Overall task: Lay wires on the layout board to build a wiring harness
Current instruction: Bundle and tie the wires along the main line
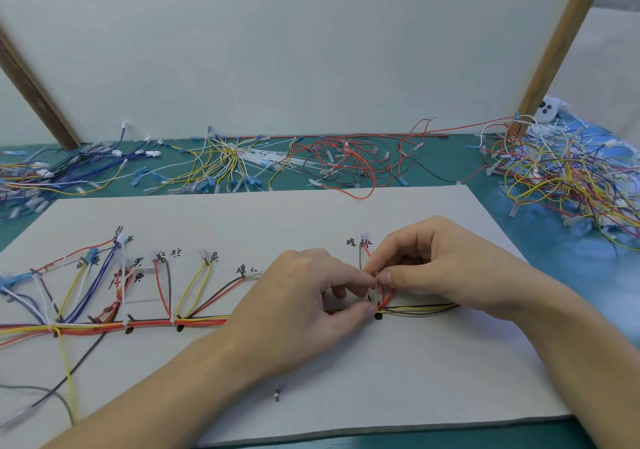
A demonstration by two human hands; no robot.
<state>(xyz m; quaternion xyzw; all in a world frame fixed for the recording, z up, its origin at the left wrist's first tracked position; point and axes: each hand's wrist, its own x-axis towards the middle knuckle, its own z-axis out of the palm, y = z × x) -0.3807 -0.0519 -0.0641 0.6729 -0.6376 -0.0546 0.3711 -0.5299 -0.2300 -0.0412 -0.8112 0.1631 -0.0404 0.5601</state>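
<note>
Single head-worn view, forward and down, close over layout board (pixel 311 220).

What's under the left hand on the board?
The trunk bundle runs under the left hand and reappears right of it. Its fingers pinch a white tie with the right hand. The covered stretch of board cannot be seen.

My green tabletop (pixel 485 185) carries the white layout board (pixel 311 213) in front of me. Behind the board lie loose heaps of blue wires (pixel 90 161), yellow and white wires (pixel 228 161), red wires (pixel 349 161), and a mixed tangle (pixel 568 178) at right.
</note>
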